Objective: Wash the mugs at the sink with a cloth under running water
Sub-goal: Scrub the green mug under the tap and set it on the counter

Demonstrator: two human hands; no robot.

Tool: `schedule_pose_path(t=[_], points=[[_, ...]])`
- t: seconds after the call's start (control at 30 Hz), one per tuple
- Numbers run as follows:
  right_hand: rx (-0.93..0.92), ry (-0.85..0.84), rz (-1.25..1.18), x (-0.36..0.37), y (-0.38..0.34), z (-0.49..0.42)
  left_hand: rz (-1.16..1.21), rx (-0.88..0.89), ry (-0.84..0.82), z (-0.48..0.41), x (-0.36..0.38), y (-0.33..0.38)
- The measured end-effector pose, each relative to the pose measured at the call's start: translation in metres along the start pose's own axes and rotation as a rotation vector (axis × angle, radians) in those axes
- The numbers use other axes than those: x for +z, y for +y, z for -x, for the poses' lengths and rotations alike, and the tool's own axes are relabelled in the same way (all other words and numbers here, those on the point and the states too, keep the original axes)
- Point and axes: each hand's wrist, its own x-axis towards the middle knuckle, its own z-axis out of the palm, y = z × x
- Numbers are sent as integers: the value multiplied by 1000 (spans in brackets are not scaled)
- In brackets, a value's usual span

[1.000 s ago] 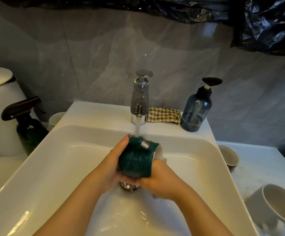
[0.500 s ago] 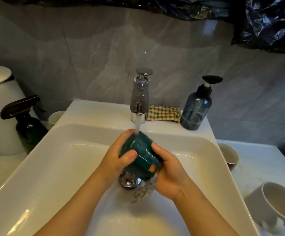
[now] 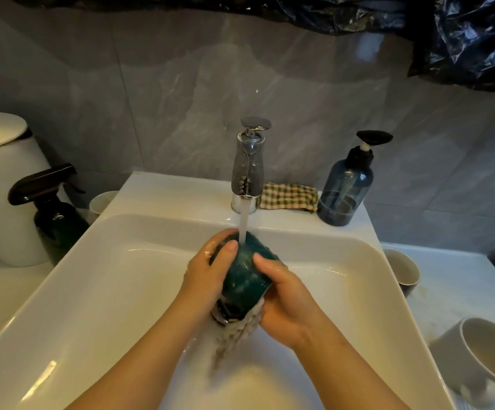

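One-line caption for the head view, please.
Left hand and right hand grip a green cloth under the tap's stream, over the sink.

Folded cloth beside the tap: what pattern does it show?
The folded cloth is checked, green and cream; head view.

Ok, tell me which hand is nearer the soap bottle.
Right. The right hand grips the cloth in front of the bottle, to its left; the left hand grips the cloth's other side, further left.
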Motion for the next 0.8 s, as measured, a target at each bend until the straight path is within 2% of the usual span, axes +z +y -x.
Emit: schedule_pose_path(t=[0.03,0.07,0.13,0.23,0.3,0.33,0.37,0.47,0.63,0.7,0.8], points=[[1,-12,-96,-1,-1,-1,10,41,-19,0,-1,1],[-21,-14,-64,0,-2,-1,25,56,-54,0,-3,2],[-98,26,161,-1,-6,-1,84,-6,-163,-1,-7,5],[-150,47,814,-5,-8,2,232,-309,-288,2,-12,11],[-73,54,1351,-8,-2,3,324,-552,-240,1,-10,10],[-71,41,1508,-10,3,1,348,-627,-191,1,-9,7],[-91,22,1564,-9,6,0,355,-669,-151,0,-7,6],[-144,-3,1478,-4,1,-1,406,-683,-68,1,-5,8],[-132,-95,1396,-12,-28,10,487,-777,29,-2,-14,11],[-182,-44,1373,-17,-34,12,497,-790,50,-3,-19,11],[-413,192,1390,-22,-39,6,509,-806,49,-3,-17,12]])
